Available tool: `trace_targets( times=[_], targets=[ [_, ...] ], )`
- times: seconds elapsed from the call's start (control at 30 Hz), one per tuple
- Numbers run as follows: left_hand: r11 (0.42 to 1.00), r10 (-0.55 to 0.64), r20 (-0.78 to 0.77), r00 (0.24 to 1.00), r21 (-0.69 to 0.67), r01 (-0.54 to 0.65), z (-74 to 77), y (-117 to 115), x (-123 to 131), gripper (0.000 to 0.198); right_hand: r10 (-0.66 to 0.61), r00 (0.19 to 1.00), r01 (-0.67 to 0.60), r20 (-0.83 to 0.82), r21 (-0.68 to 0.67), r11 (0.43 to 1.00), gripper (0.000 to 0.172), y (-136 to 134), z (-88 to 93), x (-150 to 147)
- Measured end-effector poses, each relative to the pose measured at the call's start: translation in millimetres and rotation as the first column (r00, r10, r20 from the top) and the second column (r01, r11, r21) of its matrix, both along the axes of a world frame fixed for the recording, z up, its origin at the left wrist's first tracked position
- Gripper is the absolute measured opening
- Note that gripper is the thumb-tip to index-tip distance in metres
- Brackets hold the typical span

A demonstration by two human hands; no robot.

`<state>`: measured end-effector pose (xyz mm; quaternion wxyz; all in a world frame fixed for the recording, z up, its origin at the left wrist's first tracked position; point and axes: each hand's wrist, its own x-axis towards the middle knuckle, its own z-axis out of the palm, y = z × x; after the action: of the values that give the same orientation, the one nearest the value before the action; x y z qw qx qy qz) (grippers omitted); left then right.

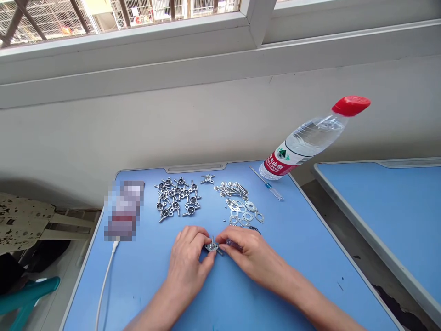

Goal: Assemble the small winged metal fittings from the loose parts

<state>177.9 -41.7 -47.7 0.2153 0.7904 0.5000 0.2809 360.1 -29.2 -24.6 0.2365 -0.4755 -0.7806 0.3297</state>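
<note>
— The clear plastic red-capped bottle [306,140], upper right?
— Clear liquid inside. Lower centre, fingers of the left hand [188,264] and right hand [250,255] pinch a small silver metal fitting [212,247] on the blue surface [310,239], partly hidden.

Person's own body, head view. Left hand [188,266]: bare from fingers [193,232] to wrist. Left forearm [151,315]: bare up to the lower edge of view. Right hand [250,257]: bare likewise. Right forearm [310,303]: uncovered along its whole visible length, a longer stretch than the left. Knuckles and tendons show as ridges on the backs of both hands. Nails too small to judge.
</note>
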Motion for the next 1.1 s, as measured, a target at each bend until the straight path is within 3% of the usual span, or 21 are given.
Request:
trace_targets(
  times=[0.57,0.93,1.1],
  targets=[
    [1.000,0.002,-0.002,1.000,-0.012,-0.002,-0.9,-1,0,0.012,0.039,0.999,-0.038,-0.022,0.053,0.998,0.022,-2,-5.6,-5],
    [1.000,0.002,-0.017,1.000,-0.001,-0.002,2.3,0,0,0.014,-0.013,1.000,0.013,-0.012,-0.022,1.000,0.018,0,-7.6,-4],
    [1.000,-0.002,-0.007,1.000,-0.006,0.002,1.0,0,0,0.014,0.006,1.000,-0.005,-0.021,0.018,1.000,0.021,-1,-11.5,-4]
  ],
)
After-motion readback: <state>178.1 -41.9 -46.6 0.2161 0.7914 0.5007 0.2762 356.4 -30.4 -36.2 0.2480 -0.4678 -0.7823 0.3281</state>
